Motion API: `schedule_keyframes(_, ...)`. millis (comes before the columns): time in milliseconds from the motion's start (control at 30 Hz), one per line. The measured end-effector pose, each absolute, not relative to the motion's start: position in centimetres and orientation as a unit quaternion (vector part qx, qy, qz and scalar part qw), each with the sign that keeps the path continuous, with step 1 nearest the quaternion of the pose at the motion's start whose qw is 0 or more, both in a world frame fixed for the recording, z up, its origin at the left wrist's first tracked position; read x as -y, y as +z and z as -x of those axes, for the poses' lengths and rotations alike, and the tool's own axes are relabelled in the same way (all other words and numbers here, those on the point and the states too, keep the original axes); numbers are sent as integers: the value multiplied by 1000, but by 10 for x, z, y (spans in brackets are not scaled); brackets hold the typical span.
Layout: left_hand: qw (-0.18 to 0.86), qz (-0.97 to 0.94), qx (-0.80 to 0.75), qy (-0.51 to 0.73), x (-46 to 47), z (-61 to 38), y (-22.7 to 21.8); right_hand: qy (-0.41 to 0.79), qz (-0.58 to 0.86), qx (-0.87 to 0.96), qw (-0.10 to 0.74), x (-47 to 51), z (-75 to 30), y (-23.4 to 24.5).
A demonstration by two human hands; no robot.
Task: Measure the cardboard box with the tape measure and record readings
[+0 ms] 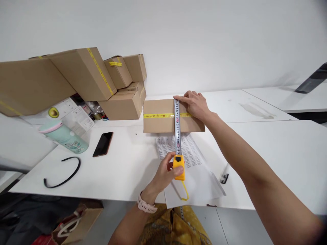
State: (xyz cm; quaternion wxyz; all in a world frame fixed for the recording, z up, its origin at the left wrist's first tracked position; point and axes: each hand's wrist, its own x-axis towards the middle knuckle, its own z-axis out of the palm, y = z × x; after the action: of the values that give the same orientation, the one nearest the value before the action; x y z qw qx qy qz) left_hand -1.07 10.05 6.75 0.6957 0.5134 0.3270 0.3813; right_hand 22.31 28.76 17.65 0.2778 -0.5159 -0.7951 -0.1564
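Observation:
A closed cardboard box (155, 126) with yellow printed tape lies on the table in front of me. The silver blade of a yellow tape measure (178, 175) runs across its top, from the far edge to past the near edge. My left hand (165, 173) is closed around the tape measure's case, thumb on top, with a yellow strap hanging below. My right hand (195, 103) rests on the box's far right part. Its index fingertip presses the blade's end at the far edge; the other fingers are curled. Printed sheets (189, 194) lie under the case and the blade.
Several cardboard boxes (81, 75) are stacked at the back left. A mint tumbler (67, 137), a phone (103, 144) and a black curved band (76, 173) lie left. A pen (224, 177) lies right of the sheets. A paper bag (79, 224) stands below the table.

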Motion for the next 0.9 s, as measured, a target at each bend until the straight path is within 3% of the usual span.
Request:
schedule_keyframes(200,647,-554,-364,377,-107,9,61,-156,516,789,294,-291,-223,173)
schedule_keyframes(900,663,-547,-383,339,-109,12,53,-162,509,791,299,-292,-225,168)
